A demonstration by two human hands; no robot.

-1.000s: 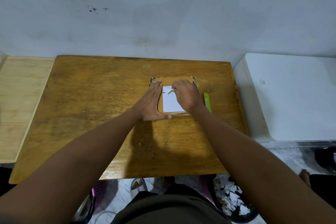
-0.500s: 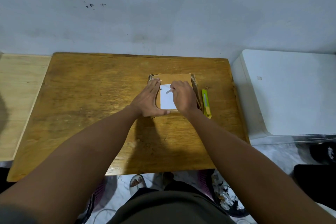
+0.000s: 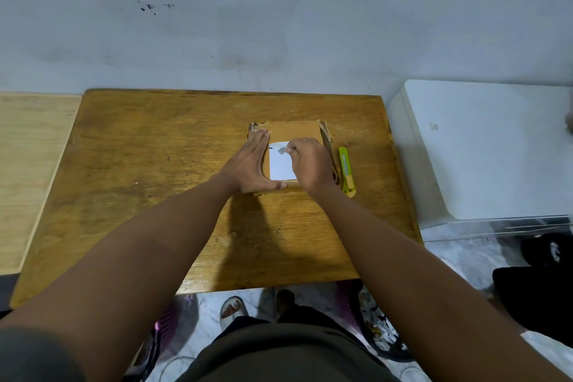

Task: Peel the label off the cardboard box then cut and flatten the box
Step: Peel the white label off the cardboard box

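Observation:
A brown cardboard box [image 3: 294, 131] lies flat on the wooden table [image 3: 148, 170], right of centre. A white label [image 3: 280, 169] is stuck on its top face. My left hand [image 3: 250, 164] presses flat on the box's left side, fingers straight, thumb along the near edge. My right hand [image 3: 311, 164] covers the label's right part, and its fingertips pinch a lifted corner of the label near the upper edge. A green and yellow utility knife [image 3: 346, 171] lies on the table just right of the box.
A white appliance [image 3: 483, 149] stands right of the table, a pale wooden surface [image 3: 28, 164] to the left. The wall runs behind. Below the near edge are a purple basket [image 3: 166, 324], a bin of scraps [image 3: 381, 335] and my sandalled foot [image 3: 232, 310].
My right hand has drawn the lifted label corner slightly leftward across the label. The left hand stays pressed on the box. The view has shifted a little.

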